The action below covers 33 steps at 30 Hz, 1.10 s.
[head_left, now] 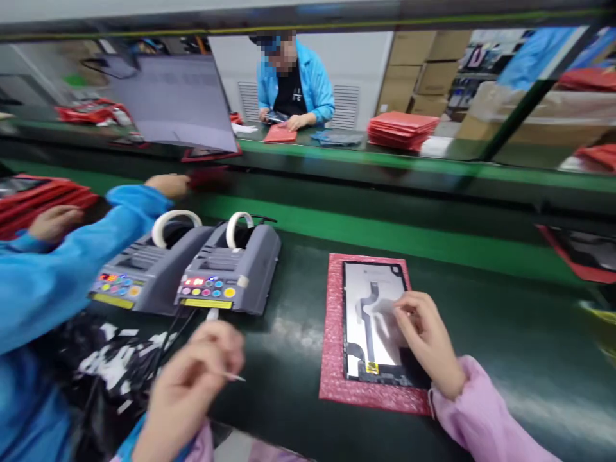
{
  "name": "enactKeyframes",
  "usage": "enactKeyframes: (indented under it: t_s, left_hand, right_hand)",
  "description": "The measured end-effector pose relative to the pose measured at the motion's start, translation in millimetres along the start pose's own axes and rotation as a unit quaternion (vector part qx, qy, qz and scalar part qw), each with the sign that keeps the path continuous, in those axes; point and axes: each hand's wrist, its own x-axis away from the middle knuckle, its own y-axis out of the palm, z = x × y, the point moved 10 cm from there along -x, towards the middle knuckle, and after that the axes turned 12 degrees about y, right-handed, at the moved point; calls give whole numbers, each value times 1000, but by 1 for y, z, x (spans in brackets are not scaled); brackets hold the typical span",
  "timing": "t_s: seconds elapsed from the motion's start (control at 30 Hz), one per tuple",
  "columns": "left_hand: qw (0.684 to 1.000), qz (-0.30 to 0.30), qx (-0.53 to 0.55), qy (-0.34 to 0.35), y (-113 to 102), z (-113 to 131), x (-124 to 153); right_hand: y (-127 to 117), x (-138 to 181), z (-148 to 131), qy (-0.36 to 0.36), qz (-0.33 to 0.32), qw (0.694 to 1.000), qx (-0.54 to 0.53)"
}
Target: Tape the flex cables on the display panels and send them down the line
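Note:
My left hand is closed round a thin, pale pointed tool whose tip sticks out to the right; motion blurs the fingers. It is in front of a grey tape dispenser. My right hand is pinched over the right side of a tablet screen panel; what the fingertips hold, if anything, I cannot make out. The panel's silvery back faces up, with a dark flex cable and a yellow patch near its lower end. Beneath it lies a pink bubble-wrap sheet.
A second tape dispenser stands to the left, near a co-worker's blue sleeve. White scraps lie below. Across the bench, another person handles red sheets. A red-edged panel is at far right.

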Motion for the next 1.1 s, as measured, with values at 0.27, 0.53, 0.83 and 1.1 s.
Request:
enactKeyframes:
  t_s: [0.27,0.53,0.83,1.1]
  left_hand:
    - [944,-326,-35,-43,184,-73,2]
    - [926,-312,-212,22,202,-111,-18]
    - [833,-343,-419,116,231,-117,-7]
    - [759,-349,-507,211,232,-109,-3]
  right_hand:
    - [27,19,-41,42,-168,984,-51]
    - [-14,-46,25,136,-63,989,-10]
    - [21,-78,55,171,-52,975,129]
    - [31,-77,50,177,-41,967,177]
